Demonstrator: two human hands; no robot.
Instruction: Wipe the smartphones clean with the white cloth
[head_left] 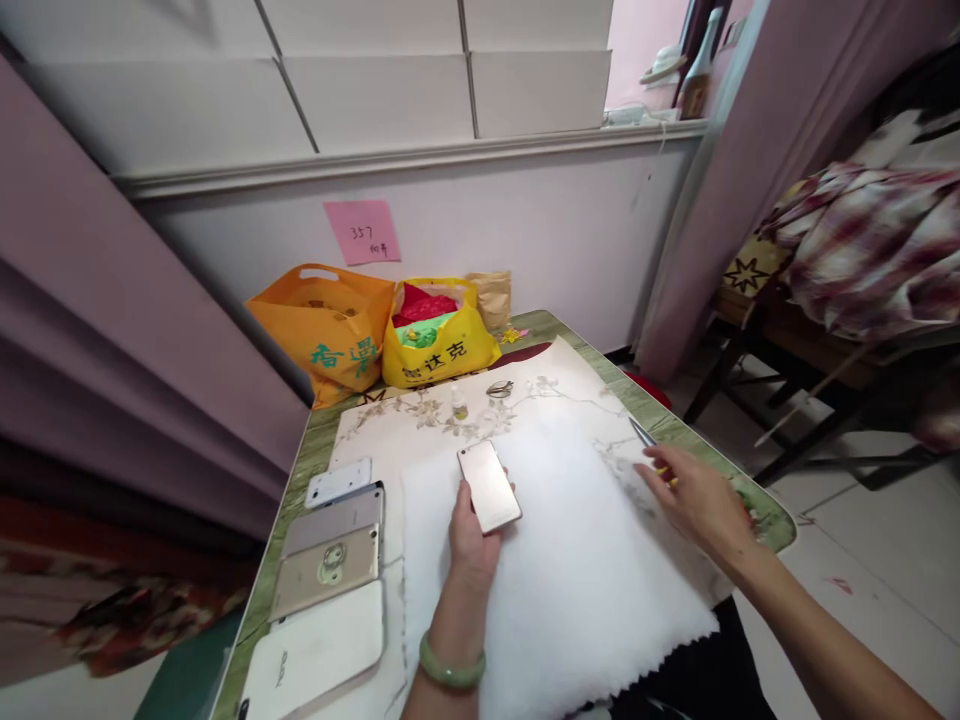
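Note:
My left hand [474, 535] is closed around a pale gold smartphone [489, 486], its back turned up, above a white fluffy cloth [555, 590]. At the table's right side, my right hand [697, 500] has its fingers bent about a slim pointed metal tool [643, 432]. Its tip sticks out past the index finger, and a bit of yellow shows between finger and thumb. The rest of the tool is hidden, so its kind is unclear. A small clear bottle [459, 404] and a dark thin-framed object [500, 389] lie beyond the phone.
Down the left of the table [300, 470] lie several devices: a white phone [339, 482], a grey one [334, 522], a gold one [328, 572] and a large white one [315, 650]. An orange bag [322, 320] and yellow bag [442, 350] stand against the wall.

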